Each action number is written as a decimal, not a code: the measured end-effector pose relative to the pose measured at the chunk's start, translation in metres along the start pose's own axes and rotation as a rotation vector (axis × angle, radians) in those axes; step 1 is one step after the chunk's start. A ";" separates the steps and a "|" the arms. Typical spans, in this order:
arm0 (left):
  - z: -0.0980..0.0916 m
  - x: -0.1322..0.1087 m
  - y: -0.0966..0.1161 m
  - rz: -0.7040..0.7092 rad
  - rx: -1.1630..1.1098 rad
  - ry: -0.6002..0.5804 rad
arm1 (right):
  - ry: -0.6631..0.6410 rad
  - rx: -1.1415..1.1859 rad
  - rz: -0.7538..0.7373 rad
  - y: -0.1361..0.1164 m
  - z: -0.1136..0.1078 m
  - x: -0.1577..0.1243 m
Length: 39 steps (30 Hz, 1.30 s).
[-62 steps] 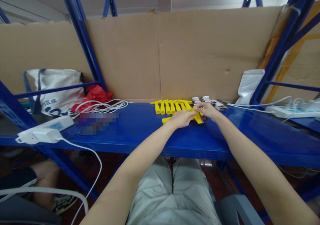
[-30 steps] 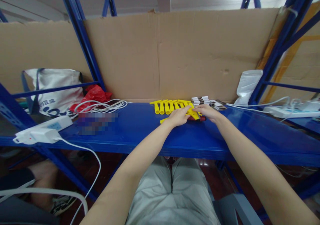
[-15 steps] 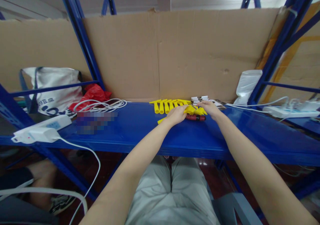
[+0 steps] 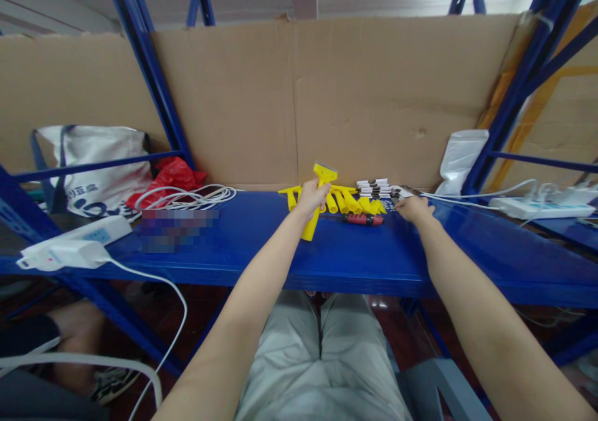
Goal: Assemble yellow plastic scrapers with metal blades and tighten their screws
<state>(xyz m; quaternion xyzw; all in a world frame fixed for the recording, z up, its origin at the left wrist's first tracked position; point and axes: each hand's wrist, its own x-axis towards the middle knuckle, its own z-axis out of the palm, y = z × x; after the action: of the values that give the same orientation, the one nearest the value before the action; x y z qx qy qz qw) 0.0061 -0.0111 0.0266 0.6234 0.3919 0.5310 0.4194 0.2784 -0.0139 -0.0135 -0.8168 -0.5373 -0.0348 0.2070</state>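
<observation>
Brown cardboard (image 4: 374,97), flat with a few dents, stands like a wall behind a shiny blue table (image 4: 252,246). Near the middle of the frame, the left hand (image 4: 314,198) is wrapped around a yellow scraper (image 4: 326,174) — smooth, with a round handle and a wide head with a thin edge on top. Its handle slants toward the lower left. Just beside it, more yellow scrapers (image 4: 343,201) lie in a row. A long, round red tool (image 4: 364,220) lies in front of them. Right of the middle, the right hand (image 4: 414,208) has bent fingers at some flat black-and-white packs (image 4: 405,190); I cannot tell if it grips one. A neat stack of white packs (image 4: 372,189) with dark bands sits just left of those. Half a second ago, both hands were close together by the yellow things. Now they are apart — the scraper is up in plain sight, and the right hand is farther right.
</observation>
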 end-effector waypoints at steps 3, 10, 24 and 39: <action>0.002 -0.003 0.001 -0.087 -0.159 -0.034 | -0.011 -0.021 -0.015 -0.001 0.002 0.001; 0.005 -0.004 -0.004 -0.230 -0.281 -0.237 | -0.038 -0.086 -0.061 -0.008 0.001 -0.003; 0.010 -0.007 -0.006 -0.451 -0.232 -0.376 | 0.007 -0.263 -0.163 -0.015 0.004 -0.007; 0.011 -0.009 -0.005 -0.469 -0.218 -0.399 | -0.116 -0.341 -0.220 -0.034 -0.009 -0.019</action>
<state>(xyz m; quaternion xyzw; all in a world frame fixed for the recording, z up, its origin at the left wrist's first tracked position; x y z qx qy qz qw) 0.0158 -0.0192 0.0184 0.5592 0.3760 0.3260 0.6630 0.2418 -0.0223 -0.0003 -0.7770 -0.6207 -0.1006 0.0295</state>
